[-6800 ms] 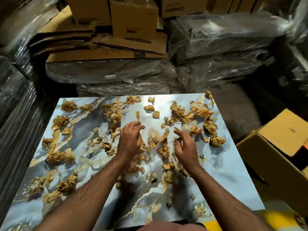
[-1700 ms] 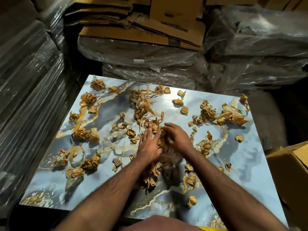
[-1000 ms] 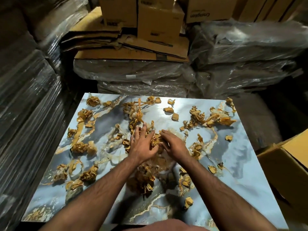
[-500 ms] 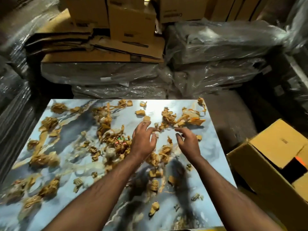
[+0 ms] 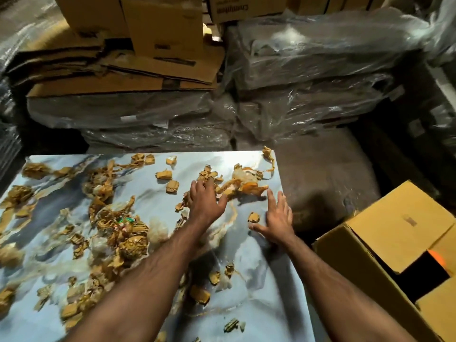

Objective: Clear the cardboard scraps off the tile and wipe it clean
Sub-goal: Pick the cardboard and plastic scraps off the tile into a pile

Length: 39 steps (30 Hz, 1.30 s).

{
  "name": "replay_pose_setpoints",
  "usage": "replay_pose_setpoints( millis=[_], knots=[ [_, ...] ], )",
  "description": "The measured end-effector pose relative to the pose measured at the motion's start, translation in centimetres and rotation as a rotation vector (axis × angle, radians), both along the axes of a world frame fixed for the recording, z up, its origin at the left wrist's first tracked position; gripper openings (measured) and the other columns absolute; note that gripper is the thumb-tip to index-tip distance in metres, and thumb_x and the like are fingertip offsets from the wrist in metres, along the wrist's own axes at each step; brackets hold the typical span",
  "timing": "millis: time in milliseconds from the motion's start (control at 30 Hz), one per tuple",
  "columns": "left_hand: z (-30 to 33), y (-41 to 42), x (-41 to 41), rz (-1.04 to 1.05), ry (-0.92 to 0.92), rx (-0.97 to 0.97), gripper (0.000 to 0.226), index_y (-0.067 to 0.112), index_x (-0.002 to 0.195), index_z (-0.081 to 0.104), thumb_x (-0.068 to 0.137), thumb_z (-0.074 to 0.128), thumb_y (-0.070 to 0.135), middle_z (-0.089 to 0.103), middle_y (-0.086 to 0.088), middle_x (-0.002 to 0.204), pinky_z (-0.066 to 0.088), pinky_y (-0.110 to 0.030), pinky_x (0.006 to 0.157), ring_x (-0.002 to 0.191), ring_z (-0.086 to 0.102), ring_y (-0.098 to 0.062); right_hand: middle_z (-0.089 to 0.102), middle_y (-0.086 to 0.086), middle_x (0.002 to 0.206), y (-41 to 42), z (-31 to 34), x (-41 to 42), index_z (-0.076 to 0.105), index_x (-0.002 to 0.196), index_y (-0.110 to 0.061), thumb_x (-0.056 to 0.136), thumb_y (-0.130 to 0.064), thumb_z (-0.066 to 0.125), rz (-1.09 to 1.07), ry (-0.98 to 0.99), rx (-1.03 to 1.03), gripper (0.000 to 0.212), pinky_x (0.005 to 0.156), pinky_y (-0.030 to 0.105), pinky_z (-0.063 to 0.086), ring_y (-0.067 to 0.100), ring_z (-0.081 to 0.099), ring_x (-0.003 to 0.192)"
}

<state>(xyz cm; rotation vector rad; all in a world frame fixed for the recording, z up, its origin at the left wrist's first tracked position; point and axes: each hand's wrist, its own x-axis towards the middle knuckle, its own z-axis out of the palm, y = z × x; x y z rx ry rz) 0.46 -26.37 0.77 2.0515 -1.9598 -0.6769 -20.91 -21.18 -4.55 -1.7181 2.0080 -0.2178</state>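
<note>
A glossy blue marble-patterned tile [image 5: 261,275] lies flat in front of me, strewn with several crumpled brown cardboard scraps. A heap of scraps [image 5: 118,233] sits left of centre, and a cluster with crinkled plastic [image 5: 244,183] lies near the far right corner. My left hand [image 5: 206,202] lies flat with fingers spread on scraps beside that cluster. My right hand [image 5: 277,218] is spread open at the tile's right edge, holding nothing, with one small scrap [image 5: 253,217] just left of it.
An open cardboard box [image 5: 385,245] stands at the right, below the tile's right edge. Plastic-wrapped stacks [image 5: 308,77] and flattened cartons [image 5: 123,77] rise behind the tile. More wrapped stacks close in on the left.
Both hands have left the gathered heap in the middle and reached to the far right part of the tile. My view has swung right, bringing the open box into sight.
</note>
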Motion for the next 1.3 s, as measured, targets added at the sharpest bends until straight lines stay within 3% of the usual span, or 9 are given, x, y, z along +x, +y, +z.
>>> replay_pose_setpoints(
  millis=[200, 300, 367, 467, 633, 867, 1133, 1200, 1300],
  knots=[
    [-1.1, -2.2, -1.8, 0.089, -0.064, 0.064, 0.088, 0.020, 0.154, 0.010, 0.088, 0.054, 0.058, -0.008, -0.018, 0.161, -0.001, -0.056, 0.118, 0.149, -0.012, -0.034, -0.024, 0.016, 0.160, -4.1, -1.1, -1.6, -0.019, 0.154, -0.027, 0.056, -0.082, 0.070, 0.103, 0.030, 0.028, 0.143, 0.116, 0.059, -0.007, 0.034, -0.021, 0.148],
    [-1.6, -2.9, -2.4, 0.116, -0.070, 0.059, 0.093, 0.020, 0.155, 0.007, 0.086, 0.051, 0.064, -0.014, -0.018, 0.161, -0.006, -0.057, 0.117, 0.148, -0.018, -0.033, -0.021, 0.014, 0.161, -6.6, -0.9, -2.3, -0.014, 0.155, -0.029, 0.048, -0.099, 0.048, 0.210, -0.030, -0.064, 0.142, 0.115, 0.060, -0.010, 0.031, -0.020, 0.149],
    [-2.0, -3.3, -2.8, 0.135, -0.073, 0.033, 0.093, 0.020, 0.155, 0.008, 0.086, 0.050, 0.067, -0.015, -0.018, 0.161, -0.008, -0.057, 0.117, 0.148, -0.019, -0.031, -0.013, 0.012, 0.163, -8.4, -0.4, -2.7, -0.003, 0.157, -0.030, 0.050, -0.102, 0.034, 0.195, -0.091, -0.173, 0.134, 0.114, 0.055, -0.011, 0.028, -0.013, 0.150],
    [-2.5, -3.6, -3.1, 0.159, -0.075, 0.023, 0.095, 0.020, 0.155, 0.007, 0.085, 0.050, 0.068, -0.017, -0.017, 0.161, -0.010, -0.059, 0.116, 0.147, -0.021, -0.031, -0.007, 0.009, 0.164, -12.0, 0.9, -3.5, 0.012, 0.157, -0.030, 0.064, -0.092, 0.033, 0.107, -0.113, -0.241, 0.114, 0.116, 0.055, -0.007, 0.028, -0.009, 0.151],
    [-3.1, -4.0, -2.9, 0.179, -0.088, 0.071, 0.101, 0.022, 0.155, 0.001, 0.083, 0.045, 0.076, -0.016, -0.018, 0.160, -0.015, -0.061, 0.111, 0.148, -0.019, -0.032, -0.012, 0.007, 0.165, -18.4, 2.0, -4.6, 0.017, 0.157, -0.029, 0.083, -0.079, 0.028, 0.157, -0.018, -0.088, 0.090, 0.117, 0.055, -0.008, 0.028, -0.013, 0.151],
    [-3.3, -5.4, -1.5, 0.031, -0.141, 0.255, 0.125, 0.026, 0.151, -0.023, 0.067, 0.044, 0.090, -0.036, -0.018, 0.153, -0.027, -0.057, 0.104, 0.139, -0.037, -0.034, 0.009, 0.008, 0.165, -17.9, 1.6, -3.4, 0.042, 0.147, -0.026, 0.097, -0.063, 0.032, 0.246, -0.211, 0.012, 0.063, 0.118, 0.043, 0.023, 0.027, 0.022, 0.148],
    [-4.2, -6.9, -1.0, 0.036, -0.051, 0.234, 0.119, 0.032, 0.154, -0.011, 0.066, 0.042, 0.092, -0.022, -0.016, 0.160, -0.016, -0.061, 0.111, 0.148, -0.018, -0.034, 0.003, 0.012, 0.164, -13.3, 1.3, -2.3, 0.018, 0.154, -0.041, 0.071, -0.092, 0.022, 0.559, 0.005, -0.018, 0.098, 0.118, 0.054, 0.021, 0.034, 0.021, 0.147],
    [-4.4, -7.1, -1.4, 0.061, -0.005, 0.220, 0.107, 0.032, 0.155, -0.007, 0.074, 0.036, 0.088, -0.012, -0.012, 0.163, -0.010, -0.062, 0.112, 0.150, -0.009, -0.032, -0.007, 0.007, 0.165, -12.2, 0.8, -1.6, 0.009, 0.153, -0.049, 0.069, -0.096, 0.016, 0.602, 0.072, -0.019, 0.097, 0.116, 0.065, 0.012, 0.032, 0.011, 0.150],
    [-5.0, -7.2, -1.8, 0.051, 0.001, 0.205, 0.091, 0.029, 0.156, -0.003, 0.088, 0.039, 0.073, -0.003, -0.007, 0.164, -0.006, -0.060, 0.116, 0.150, -0.005, -0.029, -0.025, 0.003, 0.162, -9.7, -0.9, -0.3, -0.011, 0.151, -0.051, 0.069, -0.094, 0.035, 0.647, 0.107, -0.035, 0.103, 0.109, 0.075, -0.005, 0.030, -0.012, 0.151]
  ],
)
